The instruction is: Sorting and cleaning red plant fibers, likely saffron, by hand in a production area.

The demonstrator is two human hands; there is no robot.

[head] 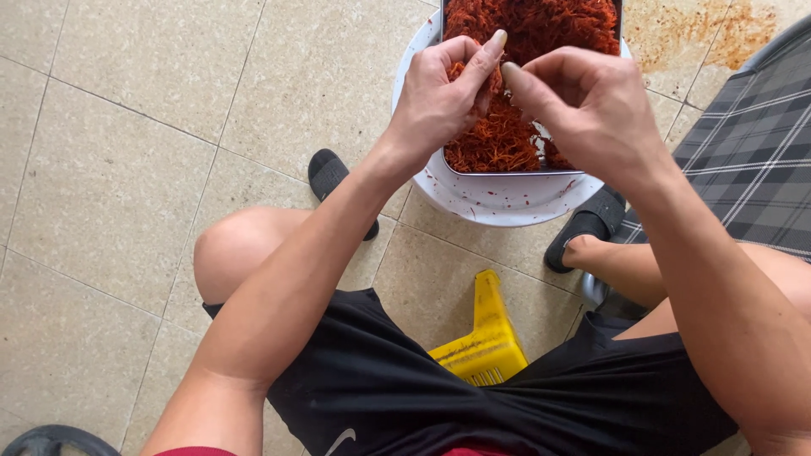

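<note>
A metal tray full of red-orange shredded strands rests on a round white basin on the tiled floor. My left hand hovers over the tray's near part, fingers pinched on a small tuft of the strands. Beside it, my right hand has thumb and forefinger pressed together, almost touching the left fingertips; whether it grips any strands is hidden. Both forearms reach forward over my knees.
I sit on a low yellow plastic stool, feet in black slippers on either side of the basin. A grey plaid cloth lies at the right. Reddish stains mark the tiles beyond the basin.
</note>
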